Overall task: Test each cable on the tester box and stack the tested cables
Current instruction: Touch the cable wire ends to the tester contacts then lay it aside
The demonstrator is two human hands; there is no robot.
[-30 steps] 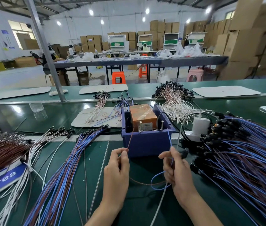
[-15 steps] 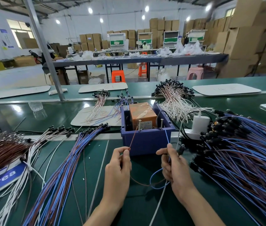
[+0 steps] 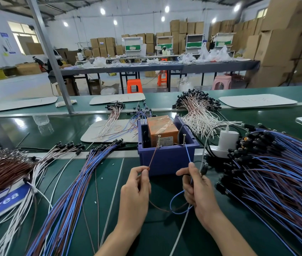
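Cable (image 3: 153, 157) now seemingly touches tester box (image 3: 165, 160) screws (image 3: 159, 139).

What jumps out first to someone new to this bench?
The purple tester box at centre, with both hands just in front: the left hand pinches a brown lead, the right hand a blue lead, each running up towards a metal post at the box's front wall. Then the big heap of blue-and-brown cables on the right and a fanned bundle on the left.
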